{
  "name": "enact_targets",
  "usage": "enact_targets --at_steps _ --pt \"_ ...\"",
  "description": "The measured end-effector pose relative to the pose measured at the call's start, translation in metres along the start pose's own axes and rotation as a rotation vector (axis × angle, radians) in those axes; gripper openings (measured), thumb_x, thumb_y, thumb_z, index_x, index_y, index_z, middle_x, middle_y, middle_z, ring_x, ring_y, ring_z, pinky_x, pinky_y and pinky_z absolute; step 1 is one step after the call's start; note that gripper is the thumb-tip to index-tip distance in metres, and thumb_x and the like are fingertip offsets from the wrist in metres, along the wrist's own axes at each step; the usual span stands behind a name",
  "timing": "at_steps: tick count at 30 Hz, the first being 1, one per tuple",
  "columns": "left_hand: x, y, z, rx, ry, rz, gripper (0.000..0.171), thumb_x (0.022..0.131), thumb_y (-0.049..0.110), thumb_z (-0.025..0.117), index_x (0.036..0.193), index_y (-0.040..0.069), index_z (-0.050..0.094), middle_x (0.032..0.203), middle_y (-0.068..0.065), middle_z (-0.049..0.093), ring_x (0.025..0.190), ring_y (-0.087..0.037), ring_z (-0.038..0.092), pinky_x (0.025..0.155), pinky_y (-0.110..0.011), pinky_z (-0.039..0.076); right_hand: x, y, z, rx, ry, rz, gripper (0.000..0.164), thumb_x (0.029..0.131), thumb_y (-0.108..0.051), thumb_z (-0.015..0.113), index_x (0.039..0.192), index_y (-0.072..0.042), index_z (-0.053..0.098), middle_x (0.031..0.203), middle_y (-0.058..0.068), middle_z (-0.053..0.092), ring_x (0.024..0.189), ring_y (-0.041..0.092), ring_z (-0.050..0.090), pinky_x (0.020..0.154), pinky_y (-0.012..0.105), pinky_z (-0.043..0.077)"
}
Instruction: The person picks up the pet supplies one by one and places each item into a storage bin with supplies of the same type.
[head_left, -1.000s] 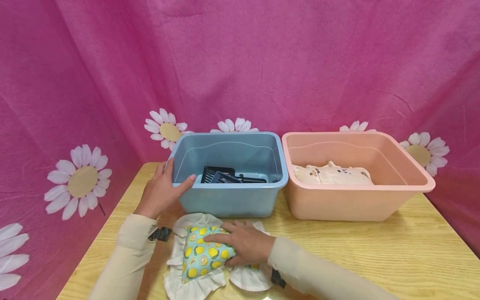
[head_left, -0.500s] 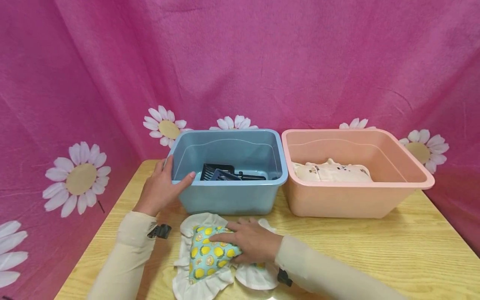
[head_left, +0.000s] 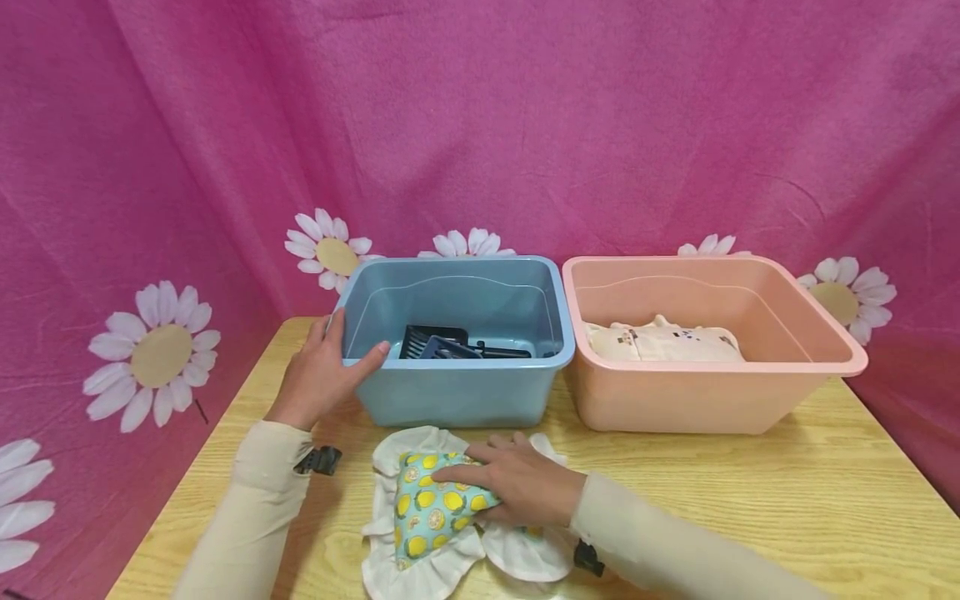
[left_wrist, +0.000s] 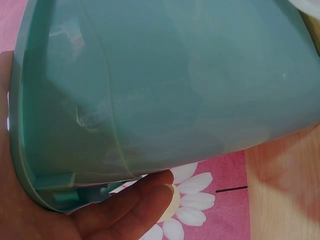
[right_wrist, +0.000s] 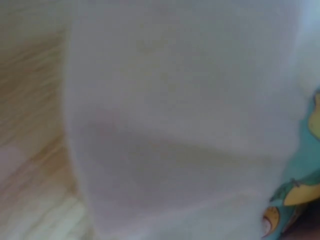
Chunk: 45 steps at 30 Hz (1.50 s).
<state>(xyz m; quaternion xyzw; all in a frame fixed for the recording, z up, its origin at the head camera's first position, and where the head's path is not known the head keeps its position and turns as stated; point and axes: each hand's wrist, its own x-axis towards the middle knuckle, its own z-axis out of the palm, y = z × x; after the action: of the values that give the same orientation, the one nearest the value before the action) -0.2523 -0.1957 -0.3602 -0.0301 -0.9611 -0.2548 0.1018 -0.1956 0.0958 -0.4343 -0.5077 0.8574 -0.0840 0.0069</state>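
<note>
A blue plastic bin point(head_left: 453, 396) stands at the middle left of the table in the head view. My left hand point(head_left: 318, 375) grips its left front corner, thumb over the rim; the left wrist view shows its fingers point(left_wrist: 135, 205) bent round the outside of the rim. Nearer me lies a puffy mint cloth point(head_left: 435, 508) with a lemon print and wide white ruffles. My right hand point(head_left: 521, 479) holds its middle from above, bunching it, with the fingertips partly hidden. Blurred white ruffle point(right_wrist: 175, 125) fills most of the right wrist view.
Black slotted scoops point(head_left: 450, 346) lie inside the blue bin. Beside it on the right stands a pink bin point(head_left: 675, 400) holding a folded cream cloth point(head_left: 667, 343) with small prints. A pink flowered curtain point(head_left: 480, 125) hangs behind the wooden table point(head_left: 810, 517).
My right hand has shifted right, drawing the lemon-print cloth along the table with it. The left hand keeps its grip on the blue bin. The head view has tilted slightly.
</note>
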Motion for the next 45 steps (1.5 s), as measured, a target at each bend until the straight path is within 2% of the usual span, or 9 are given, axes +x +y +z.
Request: enact_targets --at_steps 11,17,20,30,45 --pt "0.001 -0.001 -0.001 -0.006 -0.009 -0.017 0.102 0.083 0.073 0.048 0.155 0.009 0.014 0.150 -0.019 0.027 0.127 -0.045 0.041 0.094 -0.066 0.042 -0.020 0.006 -0.010 -0.023 0.038 0.003 0.076 0.081 -0.040 0.076 0.146 -0.042 0.036 0.123 -0.005 0.056 0.104 0.016 0.050 0.074 0.029 0.032" --pt "-0.002 -0.003 -0.001 0.007 -0.005 -0.017 0.102 0.084 0.073 0.047 0.155 0.007 0.015 0.150 -0.021 0.026 0.126 -0.046 0.042 0.094 -0.066 0.041 -0.030 0.007 -0.018 -0.013 0.046 0.035 0.079 0.081 -0.038 0.077 0.147 -0.044 0.033 0.134 -0.003 0.052 0.104 0.016 0.049 0.078 0.036 0.037" --pt "-0.002 -0.002 0.000 0.005 0.000 -0.013 0.102 0.084 0.073 0.048 0.154 0.007 0.016 0.150 -0.020 0.027 0.125 -0.046 0.043 0.094 -0.066 0.041 -0.034 0.007 -0.024 -0.015 0.062 0.041 0.081 0.081 -0.036 0.078 0.147 -0.044 0.032 0.132 -0.003 0.053 0.102 0.015 0.048 0.078 0.036 0.038" --pt "-0.001 0.001 0.000 0.007 -0.010 -0.021 0.101 0.084 0.073 0.047 0.154 0.007 0.016 0.150 -0.021 0.027 0.124 -0.047 0.043 0.095 -0.066 0.040 -0.050 0.005 -0.044 -0.020 0.134 0.077 0.084 0.079 -0.031 0.081 0.147 -0.044 0.033 0.116 -0.008 0.055 0.095 0.010 0.047 0.071 0.028 0.033" --pt "0.001 -0.002 0.002 -0.009 -0.010 -0.011 0.102 0.083 0.073 0.048 0.155 0.008 0.015 0.151 -0.020 0.026 0.124 -0.047 0.043 0.093 -0.067 0.042 -0.078 -0.001 -0.083 0.005 0.204 0.127 0.089 0.074 -0.030 0.084 0.147 -0.043 0.034 0.122 -0.013 0.053 0.104 0.004 0.043 0.076 0.028 0.032"
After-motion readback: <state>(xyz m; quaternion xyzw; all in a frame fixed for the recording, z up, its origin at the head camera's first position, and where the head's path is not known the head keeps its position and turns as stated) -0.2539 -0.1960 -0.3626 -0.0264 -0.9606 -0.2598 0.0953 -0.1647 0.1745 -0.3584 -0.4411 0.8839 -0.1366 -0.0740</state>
